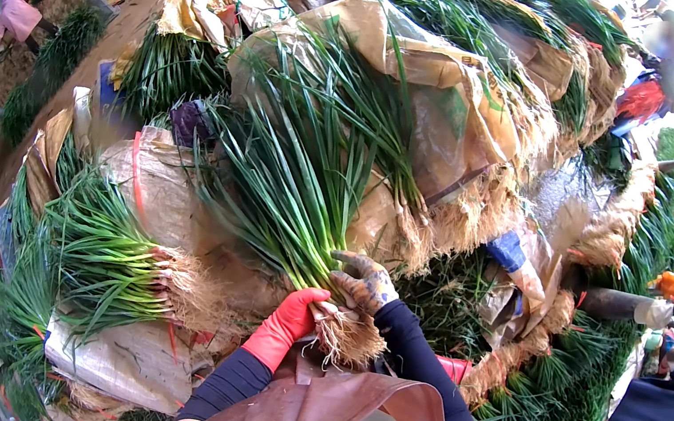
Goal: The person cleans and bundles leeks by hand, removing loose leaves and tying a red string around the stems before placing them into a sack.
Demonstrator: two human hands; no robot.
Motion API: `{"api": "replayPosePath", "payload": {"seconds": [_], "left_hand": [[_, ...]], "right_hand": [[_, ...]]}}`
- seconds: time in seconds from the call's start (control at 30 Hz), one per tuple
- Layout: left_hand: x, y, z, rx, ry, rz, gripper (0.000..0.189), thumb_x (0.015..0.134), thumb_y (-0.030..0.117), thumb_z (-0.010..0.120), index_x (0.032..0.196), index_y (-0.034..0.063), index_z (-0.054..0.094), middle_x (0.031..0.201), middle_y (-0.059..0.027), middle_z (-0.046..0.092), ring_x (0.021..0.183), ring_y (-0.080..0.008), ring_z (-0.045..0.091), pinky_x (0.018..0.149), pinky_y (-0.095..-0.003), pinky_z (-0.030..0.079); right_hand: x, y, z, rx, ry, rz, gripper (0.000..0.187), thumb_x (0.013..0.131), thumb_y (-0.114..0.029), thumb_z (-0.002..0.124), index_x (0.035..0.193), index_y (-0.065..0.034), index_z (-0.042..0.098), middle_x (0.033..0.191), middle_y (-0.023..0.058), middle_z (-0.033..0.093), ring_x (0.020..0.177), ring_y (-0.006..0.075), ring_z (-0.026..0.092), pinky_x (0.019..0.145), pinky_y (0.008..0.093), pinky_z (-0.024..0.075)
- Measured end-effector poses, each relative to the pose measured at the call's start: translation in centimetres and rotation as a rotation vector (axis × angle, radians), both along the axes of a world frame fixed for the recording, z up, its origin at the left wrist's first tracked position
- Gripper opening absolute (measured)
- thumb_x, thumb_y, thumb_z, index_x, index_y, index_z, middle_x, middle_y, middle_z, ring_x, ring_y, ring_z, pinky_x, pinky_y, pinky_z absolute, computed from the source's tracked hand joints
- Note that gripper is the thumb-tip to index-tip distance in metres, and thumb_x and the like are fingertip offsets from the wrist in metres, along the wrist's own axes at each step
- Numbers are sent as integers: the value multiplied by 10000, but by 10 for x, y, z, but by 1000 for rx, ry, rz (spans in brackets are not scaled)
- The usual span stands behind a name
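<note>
A bunch of long green onions [304, 205] lies between my two hands, leaves pointing away from me and pale bearded roots [348, 338] towards my apron. My left hand [288, 324], in a red glove, is closed around the lower stems just above the roots. On the other side, my right hand [365, 283] in a stained, patterned glove curls its thumb and fingers about the same stems. A smaller group of green onions [403, 202] rests beyond, on a tan plastic sack [455, 116]. Another loose pile of green onions [117, 266] sits to my left with its roots facing me.
A woven sack [147, 177] with a red tie strap lies at the left. Tied bundles of green onions [554, 398] line the right side. Cut leaves [442, 303] cover the ground near my right arm. People, one in a pink top [19, 16], are farther off.
</note>
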State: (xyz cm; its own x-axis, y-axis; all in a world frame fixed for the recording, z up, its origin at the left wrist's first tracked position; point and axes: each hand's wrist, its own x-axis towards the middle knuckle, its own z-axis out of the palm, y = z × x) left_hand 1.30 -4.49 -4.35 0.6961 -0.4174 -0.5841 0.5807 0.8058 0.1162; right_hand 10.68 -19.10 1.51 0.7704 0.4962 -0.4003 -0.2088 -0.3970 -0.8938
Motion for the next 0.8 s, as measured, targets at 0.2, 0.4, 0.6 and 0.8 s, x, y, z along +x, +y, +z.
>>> {"api": "replayPosePath", "payload": {"seconds": [0.2,0.4,0.6,0.8], "left_hand": [[0,-1,-27,-724,-16,-25,278,814,248,545,814,-26,586,743,-133,612,602,-189,552,613,-283,444],[-2,-4,-39,-89,53,21,237,817,249,574,790,13,578,630,-127,592,521,-181,527,505,-292,429],[-3,-13,-19,129,19,123,280,806,180,558,1034,19,553,887,-121,621,761,-242,597,724,-372,499],[12,-22,28,-121,-161,252,527,769,166,538,1252,12,396,1183,-161,502,1040,-298,515,911,-445,406]], "right_hand": [[-15,6,-3,-201,-670,54,142,749,-127,621,865,-45,605,794,122,598,739,292,593,675,338,475],[-28,11,-36,52,-710,-259,90,822,-111,577,887,-52,559,800,120,589,663,241,580,582,315,462],[-20,9,-24,628,521,-596,84,903,-188,505,870,-111,514,703,-2,549,496,102,481,436,212,376],[0,-107,-53,-93,-74,-246,244,837,-282,580,1003,-107,542,814,69,594,696,213,571,631,324,468]]}}
